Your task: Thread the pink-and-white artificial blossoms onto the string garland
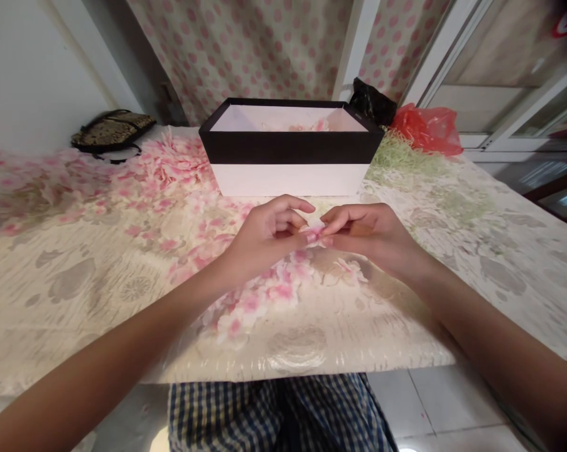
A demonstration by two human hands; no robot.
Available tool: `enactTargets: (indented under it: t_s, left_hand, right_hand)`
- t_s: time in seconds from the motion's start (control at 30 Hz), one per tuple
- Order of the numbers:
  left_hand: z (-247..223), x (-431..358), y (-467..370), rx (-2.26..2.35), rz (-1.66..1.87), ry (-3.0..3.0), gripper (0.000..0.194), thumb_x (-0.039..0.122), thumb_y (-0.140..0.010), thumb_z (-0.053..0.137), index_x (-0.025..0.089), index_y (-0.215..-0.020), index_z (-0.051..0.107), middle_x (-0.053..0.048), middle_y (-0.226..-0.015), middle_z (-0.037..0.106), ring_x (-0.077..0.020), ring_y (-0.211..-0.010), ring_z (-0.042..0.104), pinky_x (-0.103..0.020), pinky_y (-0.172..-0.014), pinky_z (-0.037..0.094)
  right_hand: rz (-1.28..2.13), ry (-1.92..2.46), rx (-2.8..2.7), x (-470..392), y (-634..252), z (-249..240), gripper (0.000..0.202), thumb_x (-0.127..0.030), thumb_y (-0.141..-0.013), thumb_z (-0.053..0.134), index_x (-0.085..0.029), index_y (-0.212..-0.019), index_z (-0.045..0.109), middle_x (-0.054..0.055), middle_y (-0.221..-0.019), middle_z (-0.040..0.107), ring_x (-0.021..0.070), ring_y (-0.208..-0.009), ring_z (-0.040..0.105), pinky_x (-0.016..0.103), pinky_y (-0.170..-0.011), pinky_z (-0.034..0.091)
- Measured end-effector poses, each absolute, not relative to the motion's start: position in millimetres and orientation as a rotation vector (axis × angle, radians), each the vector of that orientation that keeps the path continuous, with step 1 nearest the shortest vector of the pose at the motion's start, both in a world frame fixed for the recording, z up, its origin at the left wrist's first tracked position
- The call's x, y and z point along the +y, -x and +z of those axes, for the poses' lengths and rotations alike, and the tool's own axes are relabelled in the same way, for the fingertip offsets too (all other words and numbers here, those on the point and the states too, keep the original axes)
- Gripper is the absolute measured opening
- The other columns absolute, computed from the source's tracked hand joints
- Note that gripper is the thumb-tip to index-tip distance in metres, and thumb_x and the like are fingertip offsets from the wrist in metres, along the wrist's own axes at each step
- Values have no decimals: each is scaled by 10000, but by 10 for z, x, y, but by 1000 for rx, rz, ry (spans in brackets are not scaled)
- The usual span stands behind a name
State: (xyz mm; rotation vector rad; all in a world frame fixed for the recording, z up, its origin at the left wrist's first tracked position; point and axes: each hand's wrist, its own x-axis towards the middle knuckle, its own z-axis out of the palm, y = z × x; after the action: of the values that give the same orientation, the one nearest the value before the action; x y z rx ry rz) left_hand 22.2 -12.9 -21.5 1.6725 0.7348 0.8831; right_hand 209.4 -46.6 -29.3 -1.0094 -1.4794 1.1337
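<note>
Both hands meet over the table in front of a black-and-white box (290,149). Between them is a small pink-and-white artificial flower (315,231). My left hand (276,229) pinches its left side with the thumb, the index finger arched above. My right hand (370,235) grips its right side between thumb and fingertips. Beneath and left of the hands lie many loose pink artificial blossoms (280,292). One pale blossom (350,271) rests just below my right hand. Through the box's open top, some pink flowers (319,125) show inside; its floor is hidden.
More pink blossoms (170,160) are heaped at the left back, near a patterned pouch (113,130). Right of the box sit green shredded filler (400,154), a red plastic bag (427,127) and a black plastic bag (372,103). The cloth-covered table's front edge (302,370) runs above my lap.
</note>
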Motion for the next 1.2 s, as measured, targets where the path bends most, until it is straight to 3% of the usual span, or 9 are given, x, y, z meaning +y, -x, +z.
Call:
enactTargets:
  t_s: [0.33, 0.47, 1.0, 1.13, 1.2]
  left_hand:
    - [-230, -162, -247, 725, 908, -1636, 297, 85, -706, 658, 140, -980, 558, 28, -680, 594, -94, -619, 593, -202, -586, 472]
    - [-230, -172, -255, 741, 957, -1606, 337, 74, -682, 674, 141, -993, 561, 6, -792, 617, -97, -655, 613, -198, -589, 494]
    - [-272, -193, -264, 692, 925, -1608, 306, 133, -710, 691, 151, -985, 558, 12, -760, 605, -105, -712, 620, -212, -683, 507]
    - [-277, -196, -260, 644, 919, -1622, 305, 133, -729, 679, 161, -1000, 542, 8, -797, 605, -107, -747, 610, -207, -691, 497]
    - [-277, -195, -252, 661, 908, -1676, 202, 132, -768, 635, 163, -947, 547, 5, -784, 598, -111, -743, 602, -213, -677, 488]
  right_hand:
    - [923, 1060, -1611, -486, -2064, -322, 111, -90, -671, 696, -201, -671, 685, 5, -766, 660, 143, -783, 620, 254, -677, 484]
    - [885, 1057, -1636, -474, -2063, -343, 129, -75, -679, 673, -202, -661, 664, -7, -737, 633, 134, -754, 597, 255, -666, 460]
    - [857, 1086, -1657, -484, -2012, -388, 158, -94, -684, 664, -201, -654, 551, -7, -759, 612, 145, -751, 588, 271, -676, 461]
    - [1002, 1045, -1590, -470, -2023, -379, 210, -103, -714, 650, -221, -856, 550, -22, -798, 603, 129, -718, 596, 265, -651, 468]
    - [956, 1072, -1609, -451, -2062, -355, 215, -121, -739, 639, -221, -917, 572, -13, -823, 621, 134, -732, 603, 270, -656, 467]
